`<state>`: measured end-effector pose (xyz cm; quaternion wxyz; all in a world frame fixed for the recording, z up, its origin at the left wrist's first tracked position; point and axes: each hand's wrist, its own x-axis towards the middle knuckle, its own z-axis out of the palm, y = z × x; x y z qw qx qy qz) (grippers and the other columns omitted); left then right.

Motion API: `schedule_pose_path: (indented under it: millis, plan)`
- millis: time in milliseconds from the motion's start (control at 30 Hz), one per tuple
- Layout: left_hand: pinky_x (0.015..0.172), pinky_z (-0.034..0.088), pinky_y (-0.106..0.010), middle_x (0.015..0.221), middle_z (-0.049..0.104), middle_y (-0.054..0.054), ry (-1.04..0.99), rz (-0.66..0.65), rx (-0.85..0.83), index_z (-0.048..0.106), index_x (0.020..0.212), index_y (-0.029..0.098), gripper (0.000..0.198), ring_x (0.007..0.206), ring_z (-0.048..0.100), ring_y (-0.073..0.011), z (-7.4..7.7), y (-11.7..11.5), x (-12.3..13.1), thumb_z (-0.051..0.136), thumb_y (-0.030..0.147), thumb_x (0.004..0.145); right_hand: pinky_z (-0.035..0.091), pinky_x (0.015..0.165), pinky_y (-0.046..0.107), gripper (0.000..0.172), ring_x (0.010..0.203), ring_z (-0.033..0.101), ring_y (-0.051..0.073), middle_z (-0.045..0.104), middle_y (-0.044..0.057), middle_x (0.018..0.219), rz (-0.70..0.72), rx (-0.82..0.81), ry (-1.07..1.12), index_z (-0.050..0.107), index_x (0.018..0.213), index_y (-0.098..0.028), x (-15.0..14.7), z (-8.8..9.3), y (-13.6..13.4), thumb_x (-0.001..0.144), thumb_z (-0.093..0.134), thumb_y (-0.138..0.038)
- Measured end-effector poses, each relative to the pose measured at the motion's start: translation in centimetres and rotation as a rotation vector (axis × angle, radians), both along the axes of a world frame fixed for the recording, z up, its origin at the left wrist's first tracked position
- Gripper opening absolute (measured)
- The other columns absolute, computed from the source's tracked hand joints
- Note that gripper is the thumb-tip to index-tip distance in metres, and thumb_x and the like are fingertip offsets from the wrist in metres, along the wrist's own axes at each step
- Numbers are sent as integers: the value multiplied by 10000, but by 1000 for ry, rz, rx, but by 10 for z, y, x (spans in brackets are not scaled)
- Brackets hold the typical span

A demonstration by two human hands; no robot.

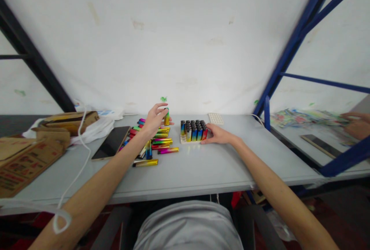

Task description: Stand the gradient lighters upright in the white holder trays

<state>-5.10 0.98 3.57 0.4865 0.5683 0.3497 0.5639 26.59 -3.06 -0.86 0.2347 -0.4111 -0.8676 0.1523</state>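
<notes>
My left hand (156, 119) grips an upright yellow-green lighter (167, 117) just above a loose pile. Many shiny, multicoloured lighters (162, 141) lie in that pile beneath my left hand and forearm. To the right, a white rack (184, 139) holds rows of upright lighters (194, 130) with black tops; its front-left corner shows bare. My right hand (216, 134) rests against the rack's right side, fingers around its right edge. A red lighter stands in the row nearest those fingers.
A dark phone (111, 143) and an opened cardboard box (31, 153) lie to the left, with a white cable (82, 142) hanging in front. A second white tray (215, 118) sits near the wall. Beyond the blue frame (267, 113), another person's hand (357, 125) is at a neighbouring table.
</notes>
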Motion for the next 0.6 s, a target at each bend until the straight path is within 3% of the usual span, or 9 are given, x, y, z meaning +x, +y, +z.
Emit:
schedule_pose_path:
  millis: [133,267,400,500,600]
  plan:
    - [422,444,-197,953,588,-17,46,-84,5,617,1228,216,484,541,552,-66,-4,-14,7,780,352,792,537,909,434,575,992,650,296,700,113,1125,-6,-2,-4,670,1112,-165,-1,1,-1,748,840,-576]
    - [473,421,-209,796,605,-3,96,-120,6,646,1240,152,537,548,537,-80,-10,-20,10,811,361,774,540,892,424,573,989,652,297,697,115,1129,-17,-14,-14,669,1120,-167,-2,3,-2,747,845,-565]
    - [506,419,-231,768,664,-42,116,-103,31,706,991,114,416,576,541,-98,-12,-19,10,810,452,771,539,886,424,579,984,647,294,699,116,1132,-15,-15,-5,671,1134,-160,-2,3,-2,743,856,-545]
    - [503,432,-236,793,696,-66,144,-127,20,658,871,134,417,580,566,-109,-11,-21,11,802,512,774,538,883,421,586,974,648,289,700,114,1121,-10,-14,3,672,1142,-158,-2,3,-2,746,853,-550]
    - [416,352,-200,720,651,2,117,-158,-66,560,941,201,447,471,478,-87,-11,-23,11,768,568,792,536,889,425,584,977,647,289,700,113,1116,-14,-11,-4,671,1142,-163,-1,3,-2,751,847,-559]
